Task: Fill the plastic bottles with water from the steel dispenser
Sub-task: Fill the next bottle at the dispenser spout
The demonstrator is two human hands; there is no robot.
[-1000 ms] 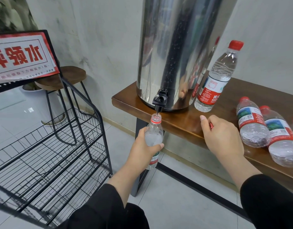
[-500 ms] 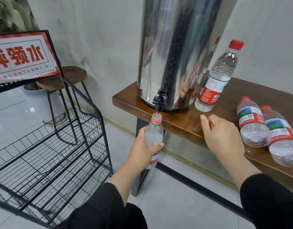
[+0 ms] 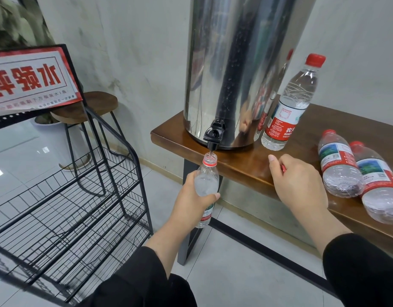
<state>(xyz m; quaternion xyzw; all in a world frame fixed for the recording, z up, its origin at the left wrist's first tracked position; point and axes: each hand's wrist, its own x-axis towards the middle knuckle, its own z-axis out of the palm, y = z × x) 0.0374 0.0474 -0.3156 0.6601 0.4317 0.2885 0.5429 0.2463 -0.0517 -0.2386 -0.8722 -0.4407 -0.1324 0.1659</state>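
The tall steel dispenser (image 3: 233, 69) stands on the wooden table (image 3: 246, 167), its black tap (image 3: 214, 135) overhanging the front edge. My left hand (image 3: 191, 202) grips an uncapped clear plastic bottle (image 3: 207, 180) upright, its mouth directly under the tap, with a thin stream of water running in. My right hand (image 3: 298, 182) rests on the table edge with fingers curled round a small red cap (image 3: 283, 168). A capped bottle (image 3: 290, 105) stands beside the dispenser. Two capped bottles, one (image 3: 339, 165) left of the other (image 3: 379, 182), lie on their sides at right.
A black wire rack (image 3: 65, 207) with a red and white sign (image 3: 29, 78) stands to the left on the tiled floor. Behind it is a round wooden stool (image 3: 91, 107) and a potted plant (image 3: 16, 21). The wall runs close behind the table.
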